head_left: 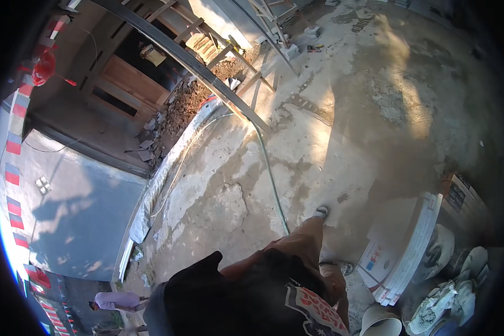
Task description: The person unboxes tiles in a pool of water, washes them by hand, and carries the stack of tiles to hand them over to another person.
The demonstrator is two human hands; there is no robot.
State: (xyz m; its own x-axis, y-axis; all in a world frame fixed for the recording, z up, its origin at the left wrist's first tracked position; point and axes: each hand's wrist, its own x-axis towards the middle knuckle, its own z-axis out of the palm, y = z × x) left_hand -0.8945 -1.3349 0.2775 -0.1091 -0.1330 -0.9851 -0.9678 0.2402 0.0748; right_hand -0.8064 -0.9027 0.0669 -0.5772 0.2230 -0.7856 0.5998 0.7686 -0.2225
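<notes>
Neither of my hands can be made out. A bare forearm point(239, 269) comes out of my black sleeve point(199, 273), and its far end blends into my tan trouser leg point(305, 238). My black shirt point(235, 302) with red and white print fills the bottom middle. Both my feet, in sandals point(321, 212), stand on the concrete. A green hose point(269, 168) runs along the ground toward my leg, where its end is hidden. Near my right side are long flat cartons point(400, 246) and a white bucket point(381, 322).
A wooden and metal frame point(207, 78) stands ahead beside rubble point(190, 103). Rolled plastic sheeting point(162, 185) lies along the left edge. Sacks point(442, 305) and another carton point(465, 196) sit at right. Someone in a light purple shirt point(115, 301) is at lower left.
</notes>
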